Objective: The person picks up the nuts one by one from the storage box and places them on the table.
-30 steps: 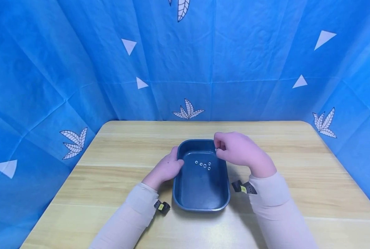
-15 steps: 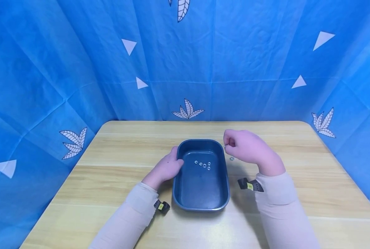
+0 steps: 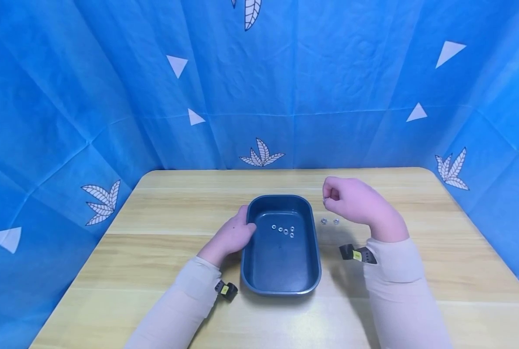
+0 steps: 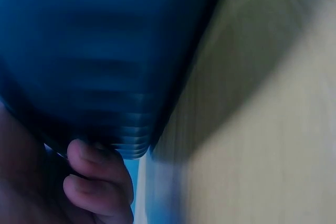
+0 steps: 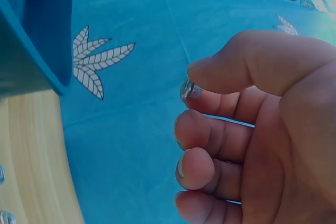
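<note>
A dark blue rectangular tray [image 3: 281, 271] lies on the table, with several small metal nuts [image 3: 286, 231] on its floor toward the far end. My left hand [image 3: 232, 236] grips the tray's left side, thumb over the rim; in the left wrist view, curled fingers [image 4: 100, 190] show beside the tray wall. Beyond the tray's right side, my right hand [image 3: 357, 201] is raised over the table. Between thumb and index finger it pinches a nut [image 5: 186, 88]; the other fingers are loosely curled. Two more nuts [image 3: 324, 221] lie on the tabletop below this hand.
The wooden table [image 3: 176, 203] has rounded far corners. Behind it and at both sides hangs a blue curtain [image 3: 259, 87] with white leaves and triangles. Each wrist carries a strap with a small black camera [image 3: 347, 251].
My right hand has moved right and slightly away from the tray's right rim, carrying the nut. Two nuts on the table have come into view. The left hand stays on the tray.
</note>
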Demonstrator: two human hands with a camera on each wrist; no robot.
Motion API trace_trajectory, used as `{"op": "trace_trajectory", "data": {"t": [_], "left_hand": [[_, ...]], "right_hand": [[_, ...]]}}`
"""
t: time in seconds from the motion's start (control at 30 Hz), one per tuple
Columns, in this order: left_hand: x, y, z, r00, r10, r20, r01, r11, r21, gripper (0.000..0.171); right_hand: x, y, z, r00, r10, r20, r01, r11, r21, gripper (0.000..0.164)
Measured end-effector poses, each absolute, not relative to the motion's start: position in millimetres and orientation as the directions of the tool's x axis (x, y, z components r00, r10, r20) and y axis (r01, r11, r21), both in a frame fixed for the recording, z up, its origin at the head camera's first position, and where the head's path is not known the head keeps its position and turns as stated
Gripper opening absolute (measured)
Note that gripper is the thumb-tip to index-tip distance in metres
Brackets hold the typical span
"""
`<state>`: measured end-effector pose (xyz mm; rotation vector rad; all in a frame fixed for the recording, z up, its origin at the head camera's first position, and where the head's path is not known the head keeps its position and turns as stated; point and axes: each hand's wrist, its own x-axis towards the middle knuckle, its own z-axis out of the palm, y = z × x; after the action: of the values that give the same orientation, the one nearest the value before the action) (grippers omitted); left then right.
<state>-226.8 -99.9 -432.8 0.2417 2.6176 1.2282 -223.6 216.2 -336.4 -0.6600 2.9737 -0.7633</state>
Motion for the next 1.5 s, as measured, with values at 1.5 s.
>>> {"op": "trace_trajectory", "data": {"t": [1.5], "left_hand": [[-226.5, -101.6, -434.3, -0.954, 0.251, -0.163, 0.035, 0.633, 0.773, 0.060]], "right_hand": [[-242.6, 267.3, -379.7, -0.917, -0.325, -0.230, -0.160, 0.829, -0.537, 0.005]]}}
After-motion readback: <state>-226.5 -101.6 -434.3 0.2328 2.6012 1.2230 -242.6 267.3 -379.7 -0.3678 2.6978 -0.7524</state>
